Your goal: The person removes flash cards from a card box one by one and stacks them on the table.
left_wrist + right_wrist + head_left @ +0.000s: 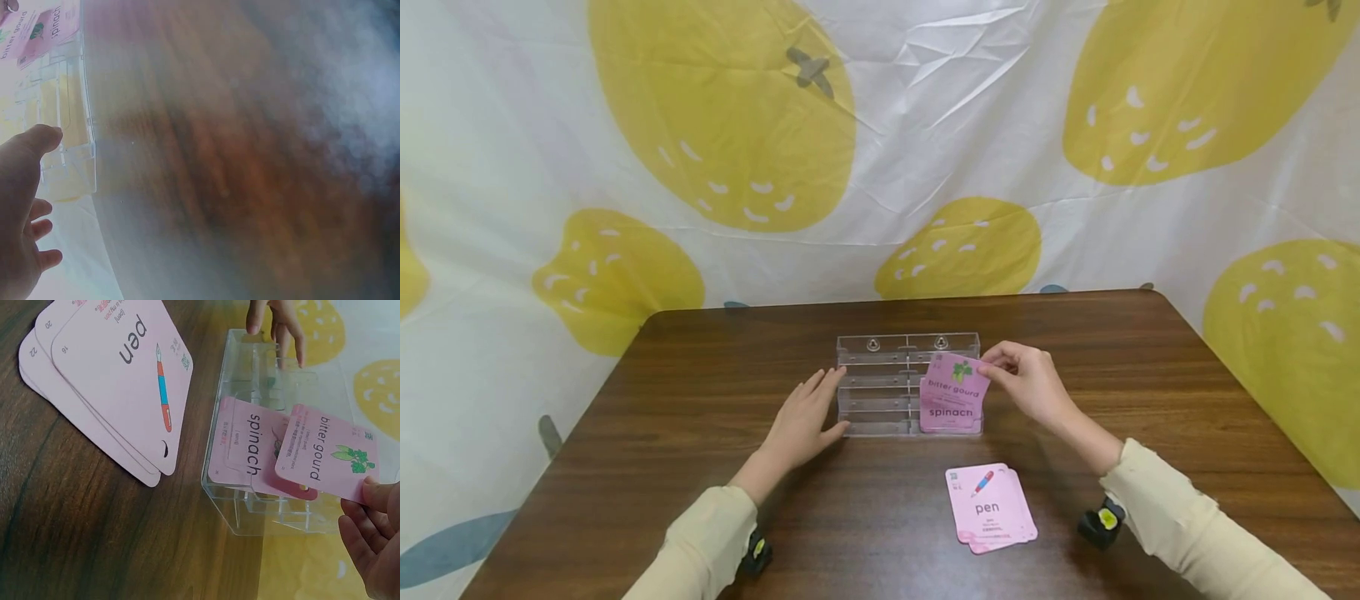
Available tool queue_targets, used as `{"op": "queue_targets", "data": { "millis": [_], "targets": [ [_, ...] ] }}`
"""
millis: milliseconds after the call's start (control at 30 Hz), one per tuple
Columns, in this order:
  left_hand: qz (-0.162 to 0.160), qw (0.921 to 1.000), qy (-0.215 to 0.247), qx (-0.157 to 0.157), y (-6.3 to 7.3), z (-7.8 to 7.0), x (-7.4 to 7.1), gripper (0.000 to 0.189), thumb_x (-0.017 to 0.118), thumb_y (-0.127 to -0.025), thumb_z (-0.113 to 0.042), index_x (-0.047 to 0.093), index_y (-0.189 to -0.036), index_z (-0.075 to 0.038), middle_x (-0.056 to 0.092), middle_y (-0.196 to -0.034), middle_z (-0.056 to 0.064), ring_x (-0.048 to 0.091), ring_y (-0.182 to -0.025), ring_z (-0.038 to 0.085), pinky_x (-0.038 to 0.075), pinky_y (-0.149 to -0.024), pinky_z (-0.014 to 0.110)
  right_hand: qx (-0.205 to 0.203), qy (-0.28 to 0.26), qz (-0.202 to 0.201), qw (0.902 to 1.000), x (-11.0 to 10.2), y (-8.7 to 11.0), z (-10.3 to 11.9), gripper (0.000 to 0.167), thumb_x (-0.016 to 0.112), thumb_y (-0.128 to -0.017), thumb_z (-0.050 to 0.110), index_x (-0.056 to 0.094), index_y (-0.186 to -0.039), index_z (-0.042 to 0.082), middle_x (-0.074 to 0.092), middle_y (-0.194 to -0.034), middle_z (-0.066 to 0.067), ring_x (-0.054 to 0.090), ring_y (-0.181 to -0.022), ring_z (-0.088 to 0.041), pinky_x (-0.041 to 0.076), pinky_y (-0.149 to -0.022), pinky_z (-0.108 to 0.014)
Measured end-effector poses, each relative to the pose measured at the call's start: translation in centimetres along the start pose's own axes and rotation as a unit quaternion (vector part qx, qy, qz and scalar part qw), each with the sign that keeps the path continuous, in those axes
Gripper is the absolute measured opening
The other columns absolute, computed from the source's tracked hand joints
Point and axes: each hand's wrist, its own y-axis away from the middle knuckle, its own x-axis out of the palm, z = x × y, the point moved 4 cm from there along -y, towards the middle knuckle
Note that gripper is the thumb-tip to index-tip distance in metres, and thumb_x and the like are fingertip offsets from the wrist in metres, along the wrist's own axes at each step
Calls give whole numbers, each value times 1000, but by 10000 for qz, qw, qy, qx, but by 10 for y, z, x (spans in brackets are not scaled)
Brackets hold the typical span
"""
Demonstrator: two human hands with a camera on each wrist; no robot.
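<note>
A clear plastic rack point(874, 405) with tiered slots stands on the table. My right hand point(1028, 382) pinches the upper corner of a pink bitter gourd card point(325, 453) between thumb and fingers. That card leans over the rack's right column and overlaps the pink spinach card point(247, 447), which sits in the front slot there. At the rack's left side my left hand point(801, 417) rests with fingers extended, its thumb point(45, 139) at the front edge. The left column holds no cards.
A small stack of pink cards, with the pen card point(988, 504) on top, lies on the wooden table point(865, 517) in front of the rack. Behind the table hangs a white curtain point(895, 167) with yellow fruit prints.
</note>
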Motion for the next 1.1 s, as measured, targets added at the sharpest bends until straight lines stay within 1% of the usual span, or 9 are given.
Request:
{"op": "queue_targets", "data": {
  "millis": [233,367,467,567,700,800,900,967,1100],
  "targets": [
    [13,10000,-6,-35,0,1,1,75,66,-81,-31,28,-142,-8,39,-138,20,32,-129,33,28,-103,51,-89,-1,-55,9999,-5,4,7,4,66,-81,6,66,-82,2,66,-71,-5,54,-59,-14,42,-50,-20],
    [23,10000,-25,-36,0,2,1,75,66,-81,-31,28,-142,-8,39,-138,19,32,-130,32,28,-103,51,-18,-85,-27,10000,-6,8,7,4,64,-83,5,66,-84,1,65,-70,-6,54,-57,-11,43,-50,-20],
    [35,10000,-27,-32,0,1,0,75,66,-81,-30,28,-142,-8,39,-138,19,32,-129,32,28,-103,51,179,-335,111,9992,-6,12,7,7,62,-84,4,66,-87,-1,65,-71,-8,54,-57,-7,47,-49,-21],
    [46,10000,-18,-49,0,1,1,75,66,-81,-30,28,-142,-8,39,-138,19,32,-129,32,28,-103,51,426,-533,273,9973,-10,17,24,8,59,-85,0,64,-87,-7,64,-70,-15,53,-54,-5,48,-47,-20],
    [49,10000,-6,-66,0,2,1,75,66,-81,-30,28,-142,-8,38,-139,19,32,-129,33,28,-103,51,652,-777,423,9939,-12,21,37,10,57,-85,-4,63,-88,-12,63,-69,-20,56,-52,-13,47,-44,-19],
    [53,10000,-20,-59,0,2,1,75,66,-82,-30,28,-142,-8,38,-139,19,32,-129,33,28,-103,51,763,-981,505,9910,-8,22,22,12,58,-85,-1,64,-90,-10,63,-69,-17,58,-52,-17,49,-44,-22],
    [57,10000,-31,-47,0,2,2,75,66,-82,-31,28,-142,-8,38,-139,19,32,-130,32,28,-103,51,857,-1025,572,9894,-5,24,13,13,60,-85,2,65,-92,-8,64,-69,-14,55,-50,-12,48,-43,-22],
    [48,10000,-31,-35,0,2,1,75,66,-82,-31,28,-142,-9,39,-139,19,32,-130,32,28,-103,51,901,-1012,595,9890,-5,26,11,13,61,-85,3,65,-92,-7,64,-68,-13,53,-49,-10,47,-43,-22],
    [32,10000,-29,-22,0,2,1,75,66,-81,-31,28,-142,-8,39,-138,19,32,-129,32,28,-103,51,947,-1049,631,9879,-6,29,10,13,61,-85,3,65,-92,-7,63,-67,-12,52,-48,-12,46,-42,-22]
  ]
}}
